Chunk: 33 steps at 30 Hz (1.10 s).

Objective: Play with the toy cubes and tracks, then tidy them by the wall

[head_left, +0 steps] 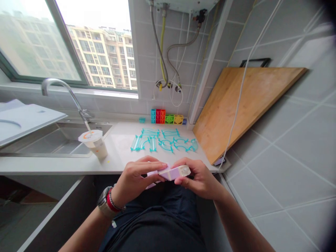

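A small lilac plastic piece with a cream, clear-looking end [174,173] is between my two hands, just in front of the counter's edge; its exact kind does not show. My left hand [139,176] grips its left part, thumb below and fingers on top. The right end is pinched between the thumb and fingers of my right hand [198,176]. Beyond my hands, several turquoise clear plastic track pieces [165,144], some straight and some curved, lie flat on the white counter [123,162]. Colourful toy blocks [160,116] in red, blue, green and yellow stand in a row against the wall.
To the left, a lidded drink cup with a straw [96,145] stands near the sink [60,140] and its curved faucet [65,85]. A large wooden board [244,105] leans on the right wall, with a white cable [241,87] hanging before it.
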Tool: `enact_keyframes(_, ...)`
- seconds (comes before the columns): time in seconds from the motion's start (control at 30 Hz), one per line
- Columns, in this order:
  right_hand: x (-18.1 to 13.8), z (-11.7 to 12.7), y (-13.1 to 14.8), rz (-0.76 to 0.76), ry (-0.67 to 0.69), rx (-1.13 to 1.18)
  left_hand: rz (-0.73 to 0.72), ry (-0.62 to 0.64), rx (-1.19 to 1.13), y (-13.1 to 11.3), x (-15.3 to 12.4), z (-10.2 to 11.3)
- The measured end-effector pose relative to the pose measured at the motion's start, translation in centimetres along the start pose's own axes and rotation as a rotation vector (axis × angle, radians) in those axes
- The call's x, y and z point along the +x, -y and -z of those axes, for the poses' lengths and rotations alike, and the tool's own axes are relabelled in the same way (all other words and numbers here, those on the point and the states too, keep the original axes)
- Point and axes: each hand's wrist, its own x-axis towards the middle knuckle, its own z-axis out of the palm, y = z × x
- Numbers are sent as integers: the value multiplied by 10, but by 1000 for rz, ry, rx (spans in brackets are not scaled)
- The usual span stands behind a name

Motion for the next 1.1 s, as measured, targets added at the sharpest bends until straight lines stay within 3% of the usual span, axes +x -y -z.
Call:
enact_keyframes(0.17, 3, -14, -11, -145, -37, 219, -203, 45, 88, -2, -1, -1)
enact_keyframes(0.33, 6, -25, -17, -111, -266, 306, -259, 16, 272, -3, -4, 0)
enact_keyframes(0.43, 7, -29, -21, -93, -278, 376, -281, 16, 280, -2, -4, 1)
enact_keyframes(0.73, 8, -27, -21, -111, -276, 436, -188, 29, 160, 4, 0, 4)
enact_keyframes(0.9, 13, -33, -22, -129, -393, 570, 43, -164, 166, 7, -9, -13)
enact_keyframes(1.1, 15, -42, -22, -175, -439, 618, 30, -263, 259, 8, -18, -35)
